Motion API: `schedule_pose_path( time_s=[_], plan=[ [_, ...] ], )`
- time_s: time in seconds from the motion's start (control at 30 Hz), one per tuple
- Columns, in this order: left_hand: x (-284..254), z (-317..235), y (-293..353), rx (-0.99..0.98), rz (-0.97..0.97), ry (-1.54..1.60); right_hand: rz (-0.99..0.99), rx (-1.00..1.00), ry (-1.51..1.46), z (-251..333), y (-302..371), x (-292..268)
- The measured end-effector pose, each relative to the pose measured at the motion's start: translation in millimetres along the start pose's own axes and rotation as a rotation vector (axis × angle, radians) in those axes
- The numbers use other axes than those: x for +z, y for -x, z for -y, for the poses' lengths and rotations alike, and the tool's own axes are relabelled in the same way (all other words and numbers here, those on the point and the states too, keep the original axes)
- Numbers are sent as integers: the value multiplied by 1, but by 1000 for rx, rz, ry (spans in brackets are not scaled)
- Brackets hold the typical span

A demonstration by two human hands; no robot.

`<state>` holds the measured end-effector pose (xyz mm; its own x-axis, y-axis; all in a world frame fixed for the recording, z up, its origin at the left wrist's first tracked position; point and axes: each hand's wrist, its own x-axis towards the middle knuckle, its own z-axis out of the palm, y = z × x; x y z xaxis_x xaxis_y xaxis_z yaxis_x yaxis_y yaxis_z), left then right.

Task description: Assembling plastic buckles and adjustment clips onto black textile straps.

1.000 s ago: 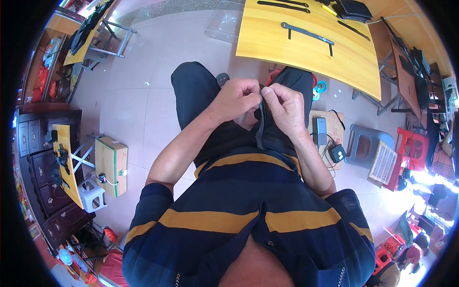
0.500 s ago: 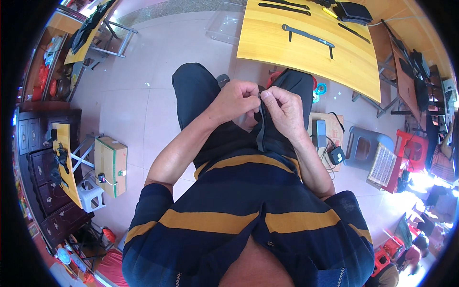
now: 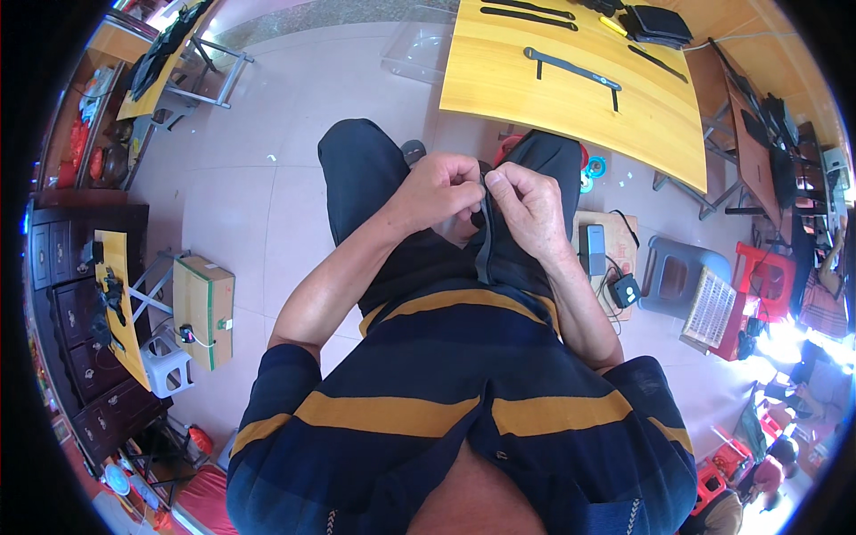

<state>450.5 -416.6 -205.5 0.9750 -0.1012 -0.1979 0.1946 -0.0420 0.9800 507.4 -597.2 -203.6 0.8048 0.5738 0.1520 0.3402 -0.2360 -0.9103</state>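
Observation:
My left hand (image 3: 435, 190) and my right hand (image 3: 532, 203) meet over my lap, fingers pinched close together. Between them is a narrow dark grey strap (image 3: 483, 259), gripped from both sides, with one length hanging down toward my waist. The fingertips cover the strap's upper part, so the detail there is hidden. Beyond my knees, on the yellow wooden table (image 3: 499, 85), lies a grey strap with two short black tabs (image 3: 571, 68).
More black straps (image 3: 530, 16), a black pouch (image 3: 657, 25) and a yellow-handled tool (image 3: 613, 26) lie on the table. A clear plastic bin (image 3: 415, 49) stands beside it. A cardboard box (image 3: 204, 312) is at left; a grey stool (image 3: 670, 275) and red stool (image 3: 765, 276) are at right.
The view has shifted very slightly. Both hands keep their pinch on the strap in nearly the same place.

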Motion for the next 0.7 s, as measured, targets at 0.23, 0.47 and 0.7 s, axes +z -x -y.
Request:
schedule_pose_path(
  time_s=[0.23,0.47,0.7],
  plan=[
    [0,-3,-1,-6,-6,35,14,-41,51,0,-1,-2],
    [-2,-7,-2,-30,4,34,6,-80,106,5,-5,-4],
    [-3,-10,-2,-36,8,49,17,-57,83,4,-6,-3]
  ],
)
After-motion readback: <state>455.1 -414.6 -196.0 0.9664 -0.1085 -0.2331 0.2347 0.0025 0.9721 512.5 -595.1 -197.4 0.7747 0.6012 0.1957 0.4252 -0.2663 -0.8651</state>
